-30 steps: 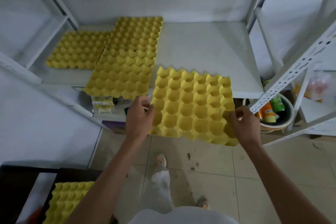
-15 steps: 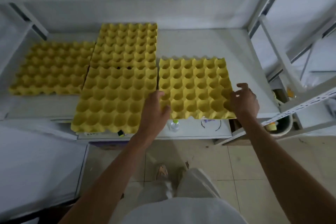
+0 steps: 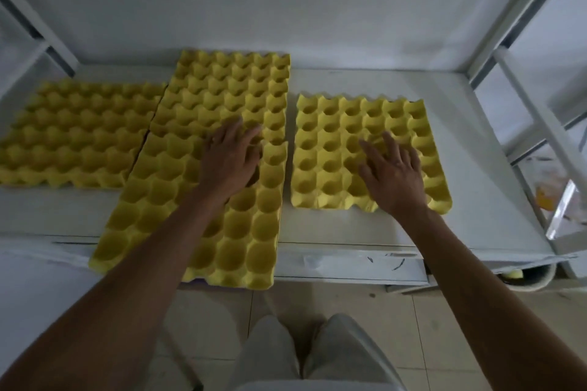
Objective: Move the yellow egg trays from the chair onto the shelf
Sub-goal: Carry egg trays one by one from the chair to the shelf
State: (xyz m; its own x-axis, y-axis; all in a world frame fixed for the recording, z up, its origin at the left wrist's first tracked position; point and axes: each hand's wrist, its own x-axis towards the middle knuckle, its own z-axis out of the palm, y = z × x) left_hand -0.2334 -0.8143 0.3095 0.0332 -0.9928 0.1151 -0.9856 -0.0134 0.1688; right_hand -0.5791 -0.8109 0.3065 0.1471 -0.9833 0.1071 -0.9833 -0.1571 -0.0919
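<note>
Several yellow egg trays lie on the white shelf (image 3: 365,232). The rightmost tray (image 3: 330,149) lies flat, and my right hand (image 3: 392,174) rests on it with fingers spread. In the middle, a near tray (image 3: 158,200) overhangs the shelf's front edge, with a far tray (image 3: 222,82) behind it. My left hand (image 3: 230,159) lies flat where these two meet, fingers apart. A further tray (image 3: 73,133) sits at the left. The chair is out of view.
White shelf posts (image 3: 540,124) and angled braces rise at the right. A pale bucket (image 3: 530,276) stands under the shelf's right end. Tiled floor and my legs (image 3: 305,352) are below. The back wall closes the shelf off.
The tray I carried now lies on the shelf's right part. My right hand went from its edge to its top. My left hand shifted onto the middle trays.
</note>
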